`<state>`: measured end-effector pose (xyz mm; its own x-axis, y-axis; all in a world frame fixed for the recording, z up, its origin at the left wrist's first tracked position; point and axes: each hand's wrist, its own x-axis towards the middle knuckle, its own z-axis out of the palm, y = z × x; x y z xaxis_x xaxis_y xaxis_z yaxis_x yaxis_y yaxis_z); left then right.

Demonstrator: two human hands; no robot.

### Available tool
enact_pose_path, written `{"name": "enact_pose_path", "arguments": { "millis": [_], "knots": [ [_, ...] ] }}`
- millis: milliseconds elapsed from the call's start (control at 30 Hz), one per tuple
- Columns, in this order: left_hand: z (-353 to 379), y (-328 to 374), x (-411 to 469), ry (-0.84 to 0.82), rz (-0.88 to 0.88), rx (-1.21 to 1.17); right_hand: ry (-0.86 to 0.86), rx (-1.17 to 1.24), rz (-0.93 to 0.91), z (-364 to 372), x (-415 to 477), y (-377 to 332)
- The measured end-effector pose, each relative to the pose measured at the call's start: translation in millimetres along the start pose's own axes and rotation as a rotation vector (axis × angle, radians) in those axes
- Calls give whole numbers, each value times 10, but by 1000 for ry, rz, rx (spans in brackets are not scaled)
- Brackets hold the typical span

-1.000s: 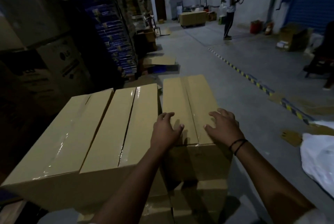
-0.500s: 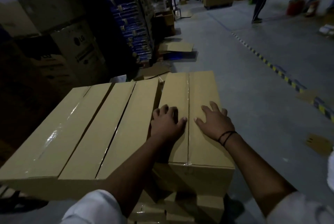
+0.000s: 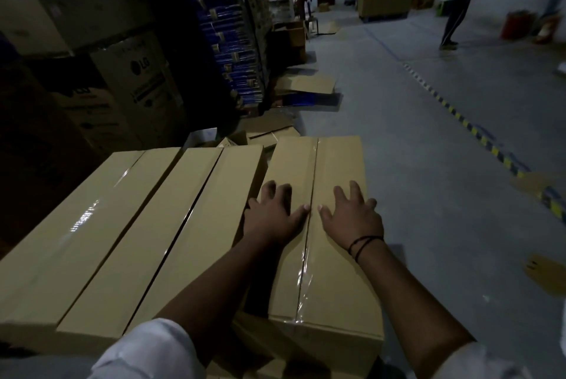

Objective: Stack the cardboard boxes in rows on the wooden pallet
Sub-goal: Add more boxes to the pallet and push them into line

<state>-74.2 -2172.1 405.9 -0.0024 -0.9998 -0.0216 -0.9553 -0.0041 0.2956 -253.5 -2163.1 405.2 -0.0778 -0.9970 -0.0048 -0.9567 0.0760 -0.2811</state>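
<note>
My flat palms press a taped tan cardboard box [image 3: 318, 225]; a long tan carton [image 3: 171, 234] crowds my left hand [image 3: 271, 214], open grey concrete floor [image 3: 444, 179] lies beyond my right hand [image 3: 352, 216].

Pallet unseen — lower boxes [image 3: 251, 348] mostly hidden

Three long tan cardboard boxes lie side by side at lower centre-left: left box [image 3: 79, 225], middle box [image 3: 159, 241], and right box [image 3: 330, 256], each sealed with clear tape, a narrow gap beside the right one.
</note>
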Motion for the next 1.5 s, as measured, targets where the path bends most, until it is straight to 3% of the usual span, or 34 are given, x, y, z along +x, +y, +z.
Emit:
{"name": "enact_pose_path", "arguments": {
  "millis": [467, 800, 1200, 1500],
  "knots": [
    [-74, 311, -331, 2, 10, -12, 45, 100, 85, -78, -194, 159],
    [-406, 571, -1141, 136, 30, -10, 162, 144, 63, -502, -952, 236],
    [-922, 523, -3221, 336, 61, -79, 295, 129, -99, -1142, -2950, 69],
    [-1066, 301, -4864, 561, -107, -208, 367, 32, -330, -1356, -4405, -248]
  ]
}}
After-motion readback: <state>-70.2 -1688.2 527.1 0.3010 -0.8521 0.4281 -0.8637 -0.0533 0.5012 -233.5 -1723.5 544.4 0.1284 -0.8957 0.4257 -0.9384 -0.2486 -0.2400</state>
